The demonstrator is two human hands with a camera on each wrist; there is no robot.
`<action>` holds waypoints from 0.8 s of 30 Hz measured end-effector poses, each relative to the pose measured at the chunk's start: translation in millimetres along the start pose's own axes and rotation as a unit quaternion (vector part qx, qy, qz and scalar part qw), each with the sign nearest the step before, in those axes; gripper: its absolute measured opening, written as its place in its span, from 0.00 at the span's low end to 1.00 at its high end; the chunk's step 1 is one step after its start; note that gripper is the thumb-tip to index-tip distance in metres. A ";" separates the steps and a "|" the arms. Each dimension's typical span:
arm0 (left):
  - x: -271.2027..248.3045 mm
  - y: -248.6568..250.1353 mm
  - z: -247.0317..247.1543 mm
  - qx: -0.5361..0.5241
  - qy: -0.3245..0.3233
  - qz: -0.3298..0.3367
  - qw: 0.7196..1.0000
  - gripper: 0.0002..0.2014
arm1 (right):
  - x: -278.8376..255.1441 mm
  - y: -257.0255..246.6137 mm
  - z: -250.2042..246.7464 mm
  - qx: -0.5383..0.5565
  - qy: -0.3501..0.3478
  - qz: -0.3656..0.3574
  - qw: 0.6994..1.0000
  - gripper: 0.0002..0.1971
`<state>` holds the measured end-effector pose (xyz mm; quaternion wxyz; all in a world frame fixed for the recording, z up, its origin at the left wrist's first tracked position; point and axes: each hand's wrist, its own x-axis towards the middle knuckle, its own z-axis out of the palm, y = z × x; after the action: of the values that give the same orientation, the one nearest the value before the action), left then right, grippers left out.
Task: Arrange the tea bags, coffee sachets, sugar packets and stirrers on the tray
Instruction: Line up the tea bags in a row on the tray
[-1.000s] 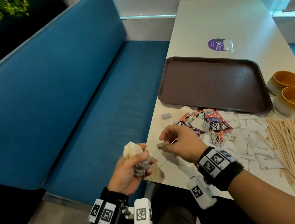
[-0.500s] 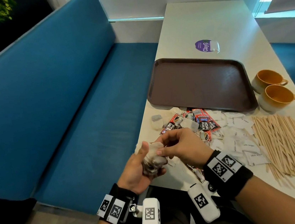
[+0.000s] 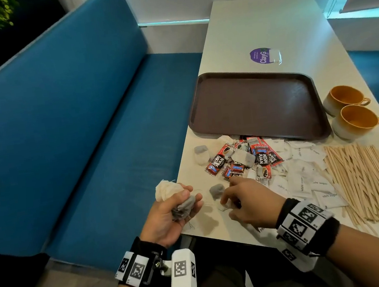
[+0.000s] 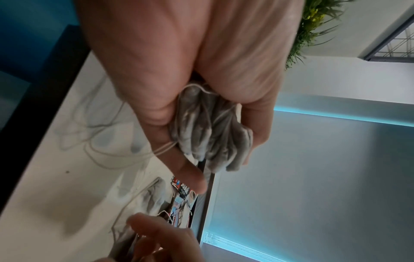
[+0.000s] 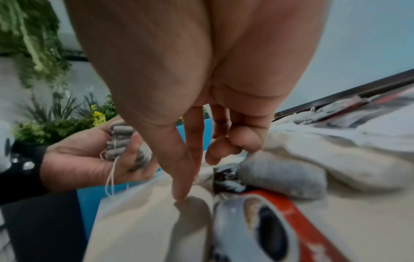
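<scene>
Head view: left hand (image 3: 168,214) grips a bundle of tea bags (image 3: 179,202) off the surface (image 3: 265,26) edge; right hand (image 3: 248,199), fingers extended, reaches a loose tea bag (image 3: 216,190). Tray (image 3: 255,106) bare.
Left wrist: fingers curled round bundle.
Right wrist: thumb tip touches surface; nothing held.

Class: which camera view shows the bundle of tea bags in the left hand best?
The left wrist view: the tea bags fill the frame, folds and strings clear. The head view shows them small, half hidden by the left hand; the right wrist view shows only their ends.
</scene>
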<state>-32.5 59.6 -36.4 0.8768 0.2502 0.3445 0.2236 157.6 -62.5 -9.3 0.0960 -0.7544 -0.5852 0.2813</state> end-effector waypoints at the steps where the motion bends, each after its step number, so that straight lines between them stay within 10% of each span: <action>1: -1.2 0.0 0.5 0.003 -0.004 -0.003 1.000 0.07 | 1.0 0.0 0.2 -0.010 -0.008 0.002 1.000 0.14; 24: -4.4 -0.1 5.2 0.029 -0.017 -0.014 0.999 0.22 | 7.9 -1.7 -5.2 -0.112 -0.021 -0.051 0.992 0.11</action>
<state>-31.7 55.5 -30.9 0.8779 0.2742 0.3397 0.1968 160.2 -53.6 -6.6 0.0132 -0.7238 -0.6523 0.2245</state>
